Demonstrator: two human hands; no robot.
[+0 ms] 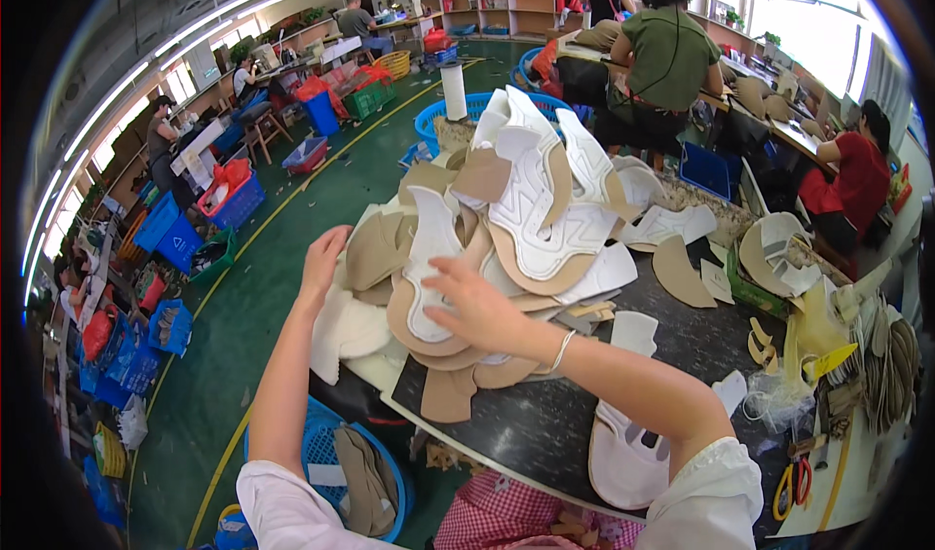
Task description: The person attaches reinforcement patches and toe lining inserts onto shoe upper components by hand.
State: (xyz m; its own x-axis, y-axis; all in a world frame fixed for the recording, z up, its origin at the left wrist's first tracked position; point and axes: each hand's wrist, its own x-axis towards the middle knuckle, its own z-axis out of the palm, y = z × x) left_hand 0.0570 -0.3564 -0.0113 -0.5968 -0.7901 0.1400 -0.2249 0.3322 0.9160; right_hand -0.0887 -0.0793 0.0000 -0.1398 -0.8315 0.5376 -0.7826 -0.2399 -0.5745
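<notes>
A heap of shoe upper pieces (555, 209), white with tan edges and backing, covers the middle of the dark table. My right hand (472, 302) is over the front of the heap with its fingers spread, above a white and tan upper piece (429, 248). At the heap's left edge is my left hand (324, 263), beside olive-tan pieces (382, 248); its fingers look loosely extended and nothing shows gripped in them. Cream fuzzy pieces (346, 336) lie below it. Another white piece (623, 462) rests under my right forearm.
A blue basket (399, 462) with tan pieces stands below the table's left edge. Scissors (794, 487), a plastic bag (823, 326) and stacked grey pieces (891, 355) lie on the right. Behind the heap is a white thread cone (454, 92). Co-workers (667, 58) sit at tables beyond.
</notes>
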